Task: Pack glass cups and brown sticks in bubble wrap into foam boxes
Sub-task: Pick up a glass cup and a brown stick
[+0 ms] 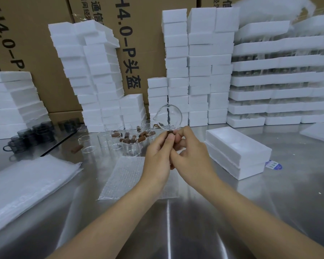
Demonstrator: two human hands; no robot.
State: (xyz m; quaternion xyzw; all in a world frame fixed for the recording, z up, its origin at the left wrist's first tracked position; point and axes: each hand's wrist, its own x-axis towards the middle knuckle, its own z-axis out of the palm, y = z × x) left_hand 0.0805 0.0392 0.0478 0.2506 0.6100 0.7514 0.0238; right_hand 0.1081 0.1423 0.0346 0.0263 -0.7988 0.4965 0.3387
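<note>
table (176, 230): a shiny steel top runs under everything. Two bare forearms reach in over it from the bottom edge.
bubble wrap (123, 176): one sheet lies flat on the steel, under and to the left of the hands. The left wrist hides part of it.
left hand (157, 156): raised above the sheet with its fingers curled, thumb and fingertips pinching the brown stick.
right hand (192, 157): pressed against the left hand, its fingers curled in and pinching the same stick from the other side.
brown stick (170, 135): only a short dark end shows between the fingertips, right under the cup.
glass cup (167, 116): clear, with a small spout pointing left, held up off the table above both hands. Its lower edge meets the stick. I cannot tell whether either hand touches the glass itself.
sheet pile (26, 184): whitish translucent sheets stacked at the near left.
foam boxes (236, 152): two closed white ones, one stacked on the other, to the right of the hands. A small blue-and-white label (274, 165) lies on the table beside them.
clear cups (108, 143): standing just beyond the bubble wrap, with loose sticks (127, 136) lying among them.
dark cups (32, 135): smoky, with handles, grouped at the far left.
foam stacks (178, 71): tall white columns along the back.
cartons (36, 34): brown printed cardboard behind the stacks.
</note>
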